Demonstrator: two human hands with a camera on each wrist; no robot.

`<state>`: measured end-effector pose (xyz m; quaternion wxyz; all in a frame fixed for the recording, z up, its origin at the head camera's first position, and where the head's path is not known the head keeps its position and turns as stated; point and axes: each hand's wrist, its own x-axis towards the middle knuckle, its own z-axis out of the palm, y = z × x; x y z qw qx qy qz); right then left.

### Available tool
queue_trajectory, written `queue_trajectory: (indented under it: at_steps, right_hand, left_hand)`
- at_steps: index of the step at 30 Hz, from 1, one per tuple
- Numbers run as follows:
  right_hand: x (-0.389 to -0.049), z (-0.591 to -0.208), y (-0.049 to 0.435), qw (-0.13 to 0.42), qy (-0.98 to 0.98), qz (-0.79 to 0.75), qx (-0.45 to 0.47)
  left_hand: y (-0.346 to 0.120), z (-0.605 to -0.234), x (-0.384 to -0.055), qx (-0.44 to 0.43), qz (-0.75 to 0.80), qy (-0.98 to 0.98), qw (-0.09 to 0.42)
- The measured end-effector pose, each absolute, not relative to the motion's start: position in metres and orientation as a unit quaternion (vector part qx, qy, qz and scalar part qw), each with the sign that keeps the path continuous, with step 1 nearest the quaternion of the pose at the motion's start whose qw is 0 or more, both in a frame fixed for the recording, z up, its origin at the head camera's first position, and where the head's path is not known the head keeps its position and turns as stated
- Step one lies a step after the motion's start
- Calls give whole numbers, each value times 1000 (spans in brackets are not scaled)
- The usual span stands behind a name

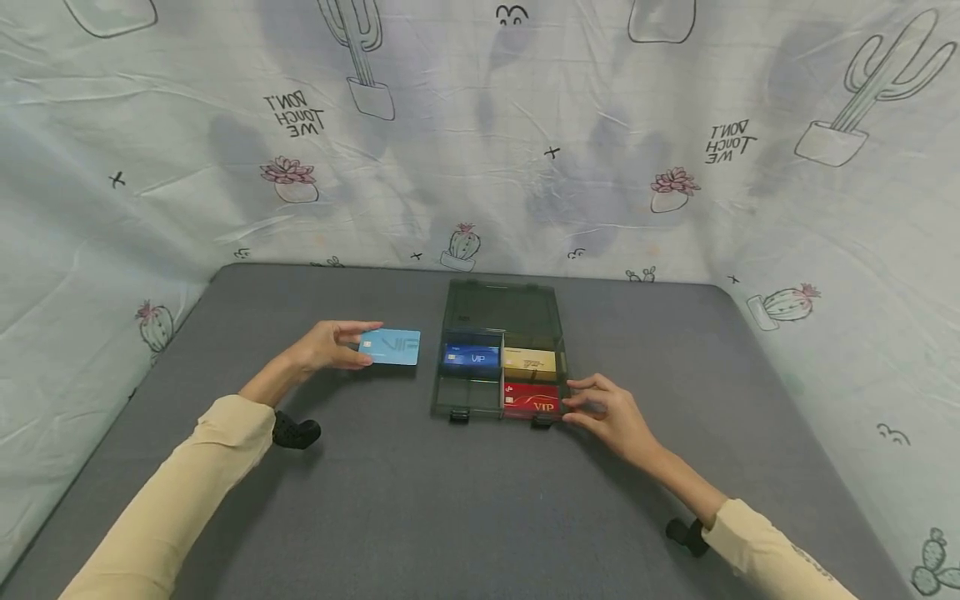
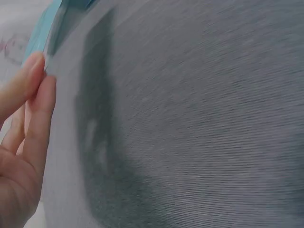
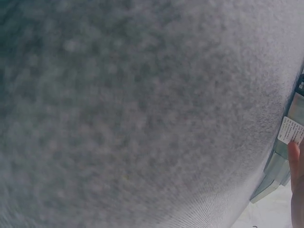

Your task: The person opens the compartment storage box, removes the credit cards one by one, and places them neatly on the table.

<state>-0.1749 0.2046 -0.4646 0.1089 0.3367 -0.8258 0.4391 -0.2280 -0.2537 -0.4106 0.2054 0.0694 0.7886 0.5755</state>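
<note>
Between thumb and fingers my left hand [image 1: 330, 345] pinches a light blue card [image 1: 392, 348] by its left edge, held above the table left of the box. In the left wrist view the card [image 2: 43, 29] shows nearly edge-on beyond the fingertips. A dark see-through divided box [image 1: 467, 398] lies with its lid raised at the back. It holds a blue VIP card [image 1: 471, 358], a gold card [image 1: 529, 362] and a red VIP card [image 1: 531, 399]; the front left compartment shows no card. My right hand [image 1: 611, 417] touches the box's right side with its fingertips.
The box stands on a grey table [image 1: 465, 517], its two black latches [image 1: 459, 417] at the front edge. A white printed cloth [image 1: 480, 108] hangs behind and along both sides. Dark wrist cameras [image 1: 296, 432] are strapped below both hands.
</note>
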Motion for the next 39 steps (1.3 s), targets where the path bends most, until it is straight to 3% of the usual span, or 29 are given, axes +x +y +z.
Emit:
queue_trajectory:
  at_steps: [7, 39]
  right_hand:
    - [-175, -466, 205, 104, -830, 438, 329]
    - [-177, -460, 203, 92, -837, 435, 319]
  left_hand:
    - [-260, -412, -247, 49, 567, 786, 243]
    - [-264, -415, -304, 3, 551, 802, 230]
